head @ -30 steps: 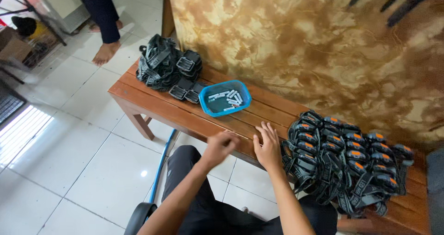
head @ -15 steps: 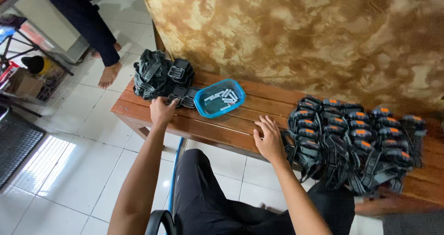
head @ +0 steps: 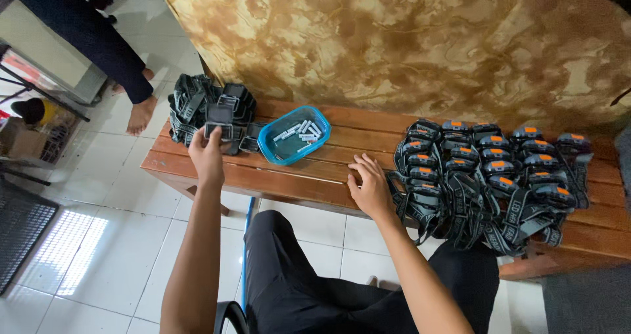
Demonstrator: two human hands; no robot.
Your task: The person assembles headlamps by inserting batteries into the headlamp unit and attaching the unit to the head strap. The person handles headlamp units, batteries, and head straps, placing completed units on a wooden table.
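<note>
Now my left hand (head: 209, 155) has its fingers closed around one black headlamp (head: 220, 120) at the left end of the wooden bench (head: 315, 176).
Just behind that headlamp lies a dark pile of headlamps (head: 200, 104), with a blue tray (head: 294, 135) of small batteries (head: 301, 133) beside it. My right hand (head: 369, 188) rests open and flat on the bench, holding nothing, next to rows of orange-buttoned headlamps (head: 490, 173).
</note>
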